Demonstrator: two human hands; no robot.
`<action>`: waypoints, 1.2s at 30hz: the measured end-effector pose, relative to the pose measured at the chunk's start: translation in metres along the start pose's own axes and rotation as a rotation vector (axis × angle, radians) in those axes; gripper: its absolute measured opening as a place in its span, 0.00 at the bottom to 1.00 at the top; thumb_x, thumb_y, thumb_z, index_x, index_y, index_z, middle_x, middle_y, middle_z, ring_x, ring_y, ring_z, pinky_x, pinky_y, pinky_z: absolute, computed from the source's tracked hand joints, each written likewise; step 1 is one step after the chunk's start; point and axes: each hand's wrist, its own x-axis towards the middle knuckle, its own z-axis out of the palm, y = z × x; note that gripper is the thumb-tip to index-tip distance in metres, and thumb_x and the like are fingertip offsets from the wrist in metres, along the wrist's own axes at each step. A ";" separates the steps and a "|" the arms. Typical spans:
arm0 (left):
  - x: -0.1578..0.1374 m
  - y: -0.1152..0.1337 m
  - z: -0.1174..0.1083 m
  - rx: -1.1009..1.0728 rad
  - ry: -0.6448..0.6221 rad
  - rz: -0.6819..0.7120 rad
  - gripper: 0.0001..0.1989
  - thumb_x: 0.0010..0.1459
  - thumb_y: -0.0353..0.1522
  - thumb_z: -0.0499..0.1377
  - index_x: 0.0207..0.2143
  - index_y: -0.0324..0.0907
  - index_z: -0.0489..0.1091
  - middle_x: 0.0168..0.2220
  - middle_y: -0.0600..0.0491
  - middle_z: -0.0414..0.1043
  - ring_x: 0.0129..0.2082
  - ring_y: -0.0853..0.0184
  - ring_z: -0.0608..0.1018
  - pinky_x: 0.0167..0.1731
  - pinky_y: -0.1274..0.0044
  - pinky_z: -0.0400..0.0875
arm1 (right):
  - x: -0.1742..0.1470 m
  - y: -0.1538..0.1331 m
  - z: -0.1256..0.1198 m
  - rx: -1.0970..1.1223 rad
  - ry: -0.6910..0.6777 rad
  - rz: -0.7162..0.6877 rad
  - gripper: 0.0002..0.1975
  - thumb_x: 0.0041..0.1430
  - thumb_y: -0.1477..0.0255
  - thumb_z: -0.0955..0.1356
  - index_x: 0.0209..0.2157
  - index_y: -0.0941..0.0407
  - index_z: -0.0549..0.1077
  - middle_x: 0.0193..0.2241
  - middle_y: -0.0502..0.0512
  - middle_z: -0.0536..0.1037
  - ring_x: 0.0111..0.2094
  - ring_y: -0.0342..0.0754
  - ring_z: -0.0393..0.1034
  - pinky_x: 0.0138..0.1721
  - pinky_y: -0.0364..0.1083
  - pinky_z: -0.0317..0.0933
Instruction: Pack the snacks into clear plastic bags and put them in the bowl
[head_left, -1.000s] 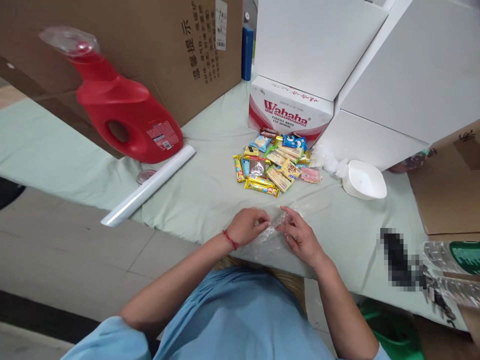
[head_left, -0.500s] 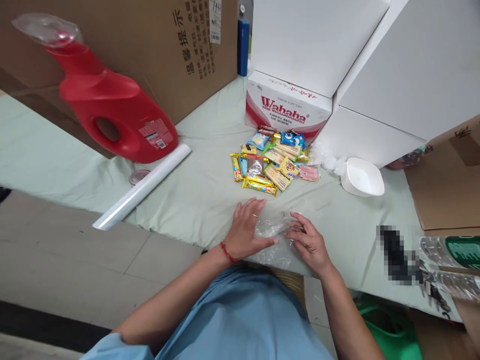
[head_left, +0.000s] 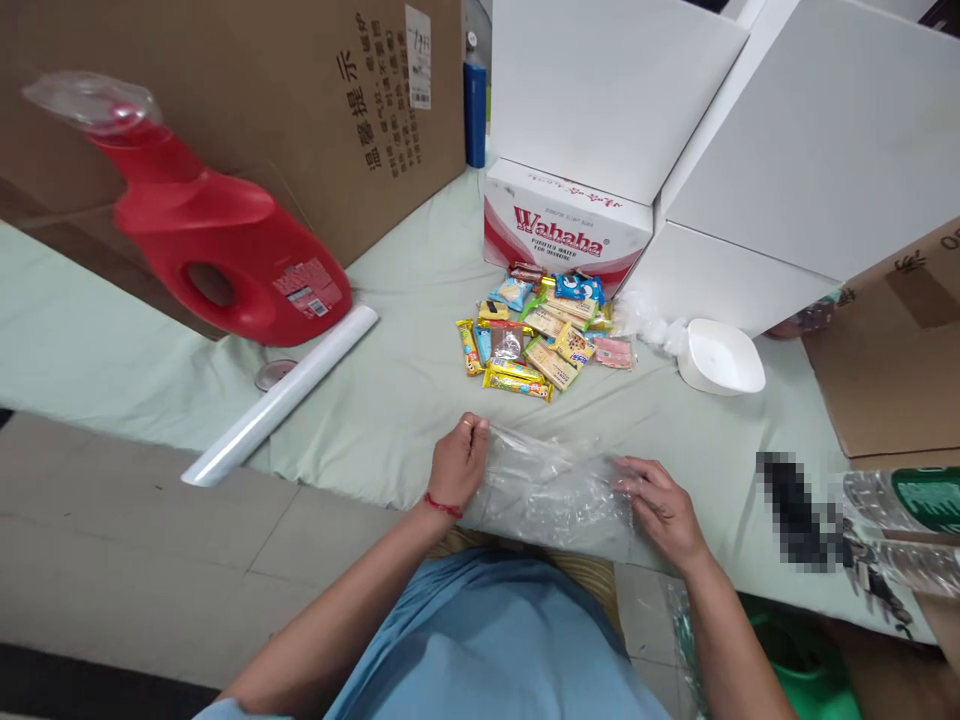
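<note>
A clear plastic bag (head_left: 551, 492) is stretched out low over the front of the table. My left hand (head_left: 459, 462), with a red string on its wrist and a ring, is closed on the bag's left end. At the other end, my right hand (head_left: 664, 505) has its fingertips on the film, thumb and fingers bent around the edge. Beyond the bag lies a pile of wrapped snacks (head_left: 551, 372): yellow, blue, green and pink packets, touching neither hand.
To the left stand a red detergent bottle (head_left: 247, 250) and a large cardboard box (head_left: 300, 90), with a roll of plastic film (head_left: 281, 400) in front. A Wahaha carton (head_left: 566, 230) backs the snacks. A white bowl (head_left: 721, 360) and pale crumpled plastic (head_left: 641, 318) sit at right.
My left hand has moved left and closed on the plastic bag's end; my right hand has shifted right. Between them the crumpled bag has spread wide.
</note>
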 end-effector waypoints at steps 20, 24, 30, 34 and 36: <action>0.024 0.008 0.011 0.344 -0.178 0.656 0.16 0.60 0.27 0.58 0.50 0.47 0.76 0.56 0.44 0.75 0.68 0.50 0.66 0.67 0.47 0.53 | 0.027 -0.009 0.007 -0.252 -0.005 0.100 0.31 0.62 0.69 0.71 0.65 0.48 0.62 0.68 0.64 0.59 0.66 0.63 0.58 0.64 0.67 0.60; 0.039 -0.005 0.025 0.181 -0.176 0.578 0.08 0.62 0.31 0.58 0.39 0.43 0.78 0.46 0.45 0.78 0.61 0.52 0.72 0.60 0.53 0.68 | 0.014 -0.022 0.006 -0.235 -0.030 0.021 0.24 0.62 0.62 0.74 0.57 0.49 0.68 0.67 0.65 0.62 0.66 0.63 0.58 0.62 0.66 0.61; 0.031 -0.012 0.018 0.084 -0.082 0.625 0.22 0.51 0.23 0.54 0.47 0.45 0.75 0.57 0.46 0.72 0.66 0.54 0.66 0.63 0.52 0.65 | 0.011 -0.032 0.037 -0.331 -0.017 -0.065 0.24 0.58 0.60 0.76 0.54 0.51 0.73 0.67 0.65 0.63 0.69 0.68 0.52 0.66 0.74 0.51; 0.016 -0.006 0.000 0.081 -0.123 0.683 0.19 0.53 0.26 0.55 0.47 0.46 0.73 0.54 0.46 0.73 0.64 0.53 0.68 0.62 0.54 0.66 | 0.028 -0.039 0.047 -0.260 0.049 -0.069 0.06 0.65 0.73 0.69 0.41 0.51 0.78 0.62 0.61 0.70 0.68 0.63 0.54 0.66 0.72 0.52; 0.009 0.000 -0.005 0.067 -0.146 0.691 0.13 0.59 0.31 0.57 0.46 0.46 0.72 0.52 0.45 0.74 0.62 0.54 0.70 0.61 0.56 0.67 | 0.038 -0.043 0.043 -0.138 0.072 -0.049 0.05 0.66 0.72 0.68 0.39 0.52 0.77 0.60 0.61 0.72 0.66 0.62 0.58 0.65 0.68 0.57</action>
